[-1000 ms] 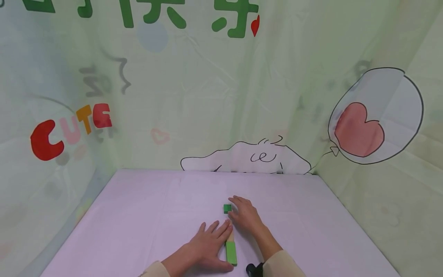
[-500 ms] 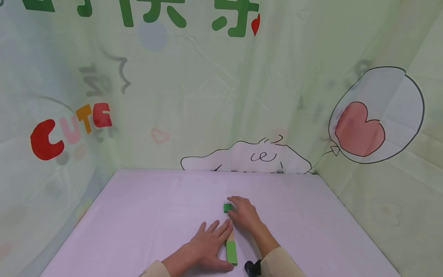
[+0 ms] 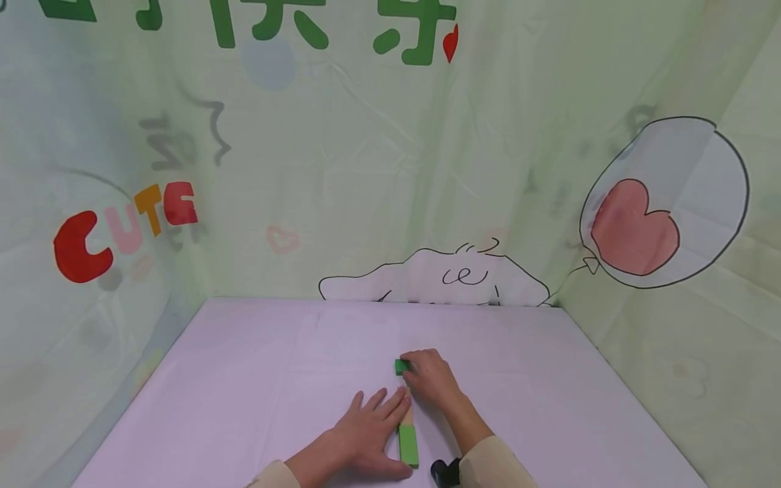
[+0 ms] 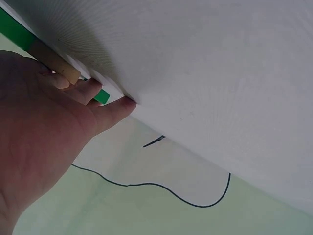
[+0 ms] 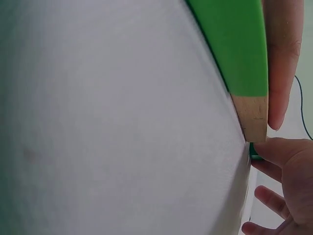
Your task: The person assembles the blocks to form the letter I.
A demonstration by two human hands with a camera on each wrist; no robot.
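A long wooden block (image 3: 409,446), light green with a bare wood end, lies on the table, pointing away from me. My left hand (image 3: 369,434) rests along its left side, fingers spread and straight, the thumb by its near end. Beyond the wood end sits a small green block (image 3: 400,367). My right hand (image 3: 432,379) pinches this small block from the right between thumb and fingers. In the right wrist view, only a sliver of the small green block (image 5: 254,152) shows past the bare wood end. The left wrist view shows it behind the left fingertips.
A pale lilac cloth covers the table (image 3: 274,379). Printed curtains (image 3: 366,169) enclose it at the back and both sides. A black rounded object (image 3: 444,473) shows beside the right sleeve (image 3: 495,464).
The right hand's fingers have drawn in and closed on the small green block, which sits almost in the same place. The left hand and the long block have not moved.
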